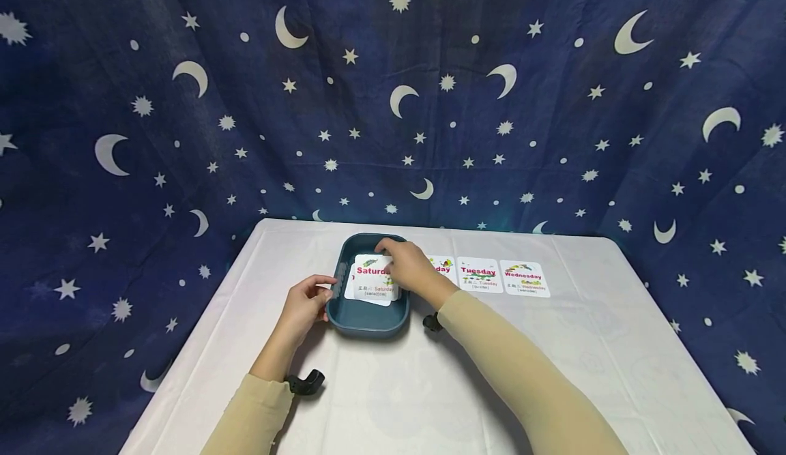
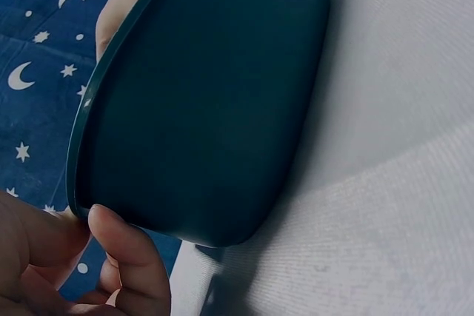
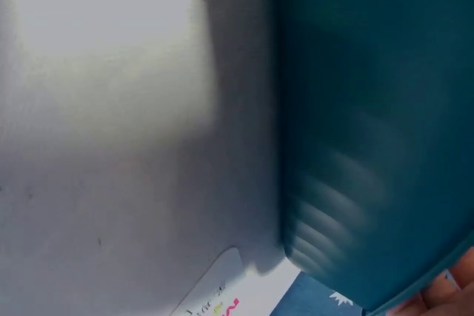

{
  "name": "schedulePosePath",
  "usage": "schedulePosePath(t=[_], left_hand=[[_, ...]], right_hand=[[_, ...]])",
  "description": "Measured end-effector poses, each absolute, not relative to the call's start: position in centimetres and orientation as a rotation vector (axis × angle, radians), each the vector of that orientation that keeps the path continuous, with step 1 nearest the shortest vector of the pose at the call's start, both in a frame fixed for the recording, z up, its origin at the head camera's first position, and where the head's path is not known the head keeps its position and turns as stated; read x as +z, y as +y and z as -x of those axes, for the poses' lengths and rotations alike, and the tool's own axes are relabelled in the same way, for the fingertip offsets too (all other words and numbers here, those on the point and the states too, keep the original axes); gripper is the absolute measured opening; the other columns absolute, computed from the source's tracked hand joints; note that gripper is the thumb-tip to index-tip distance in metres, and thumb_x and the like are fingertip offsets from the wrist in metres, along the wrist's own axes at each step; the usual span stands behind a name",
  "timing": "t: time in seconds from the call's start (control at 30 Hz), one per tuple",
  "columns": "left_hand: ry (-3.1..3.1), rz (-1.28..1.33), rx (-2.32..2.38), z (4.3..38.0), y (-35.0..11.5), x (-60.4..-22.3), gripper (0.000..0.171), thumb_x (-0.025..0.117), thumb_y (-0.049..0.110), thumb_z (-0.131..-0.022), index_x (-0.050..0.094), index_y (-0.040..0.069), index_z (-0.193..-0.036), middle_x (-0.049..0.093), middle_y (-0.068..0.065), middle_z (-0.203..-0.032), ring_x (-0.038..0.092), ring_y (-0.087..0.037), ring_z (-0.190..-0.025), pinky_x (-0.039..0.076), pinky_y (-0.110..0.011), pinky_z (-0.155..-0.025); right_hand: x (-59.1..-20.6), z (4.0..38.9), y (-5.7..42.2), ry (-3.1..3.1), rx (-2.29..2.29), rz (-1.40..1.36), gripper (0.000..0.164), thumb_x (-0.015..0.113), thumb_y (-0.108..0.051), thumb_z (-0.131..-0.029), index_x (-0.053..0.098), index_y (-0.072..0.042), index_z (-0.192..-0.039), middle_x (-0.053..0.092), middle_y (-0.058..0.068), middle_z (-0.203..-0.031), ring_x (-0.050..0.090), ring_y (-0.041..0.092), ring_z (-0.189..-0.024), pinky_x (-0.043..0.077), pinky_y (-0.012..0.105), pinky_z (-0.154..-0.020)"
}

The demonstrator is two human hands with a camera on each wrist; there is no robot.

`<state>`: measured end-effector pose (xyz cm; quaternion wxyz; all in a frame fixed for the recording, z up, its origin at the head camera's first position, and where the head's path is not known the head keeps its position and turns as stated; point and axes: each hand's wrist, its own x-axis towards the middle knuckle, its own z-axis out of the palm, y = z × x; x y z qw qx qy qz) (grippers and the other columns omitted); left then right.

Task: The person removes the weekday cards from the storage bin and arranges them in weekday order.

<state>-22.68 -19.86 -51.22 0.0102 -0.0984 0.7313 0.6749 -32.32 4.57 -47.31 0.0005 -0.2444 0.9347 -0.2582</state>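
Observation:
A dark teal rectangular tub stands on the table, with white day-name cards inside. Uppermost among them is the Saturday card, which overlaps at least one other card. My left hand pinches the tub's left rim; the left wrist view shows its thumb and finger meeting at the rim. Reaching into the tub, my right hand holds the Saturday card near its upper right, covering part of the word. In the right wrist view only a few fingers show beyond the rim.
Right of the tub, cards lie in a row: one partly hidden behind my right hand, then the Tuesday card and the Wednesday card. A white cloth covers the table. A blue star-and-moon curtain hangs behind.

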Motion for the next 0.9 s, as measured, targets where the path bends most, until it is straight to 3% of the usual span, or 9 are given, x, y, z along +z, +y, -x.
schedulePosePath(t=[0.33,0.57,0.7,0.9], left_hand=[[2.273,0.311,2.112,22.7,-19.8,-51.2,0.028,0.062,-0.002,-0.104,0.07,-0.001,-0.131,0.058,-0.008,-0.09,0.054,-0.013,-0.06,0.052,-0.024,-0.051],[2.289,0.314,2.096,22.7,-19.8,-51.4,0.026,0.061,-0.002,-0.104,0.07,0.001,-0.129,0.058,-0.008,-0.091,0.054,-0.014,-0.059,0.052,-0.024,-0.051],[2.295,0.318,2.097,22.8,-19.8,-51.4,0.026,0.062,-0.003,-0.104,0.071,0.003,-0.128,0.058,-0.007,-0.09,0.054,-0.014,-0.058,0.052,-0.024,-0.051],[2.288,0.314,2.106,22.8,-19.8,-51.3,0.027,0.062,-0.003,-0.104,0.07,0.0,-0.129,0.057,-0.005,-0.088,0.053,-0.012,-0.056,0.051,-0.024,-0.051]], right_hand=[[-46.9,32.7,5.5,2.811,-1.134,0.73,0.03,0.073,0.005,-0.092,0.072,-0.015,-0.115,0.075,0.001,-0.099,0.066,0.018,-0.094,0.056,0.04,-0.094],[-47.2,32.7,6.2,2.804,-1.313,0.641,0.025,0.077,0.001,-0.093,0.074,-0.016,-0.112,0.077,0.0,-0.105,0.067,0.018,-0.096,0.058,0.04,-0.091],[-47.1,32.8,6.9,2.831,-1.398,0.584,0.027,0.08,-0.002,-0.092,0.075,-0.016,-0.114,0.077,0.001,-0.103,0.065,0.02,-0.092,0.055,0.038,-0.083],[-46.4,32.9,8.0,2.813,-1.499,0.484,0.025,0.082,-0.005,-0.092,0.077,-0.016,-0.113,0.076,0.004,-0.104,0.06,0.022,-0.094,0.051,0.037,-0.083]])
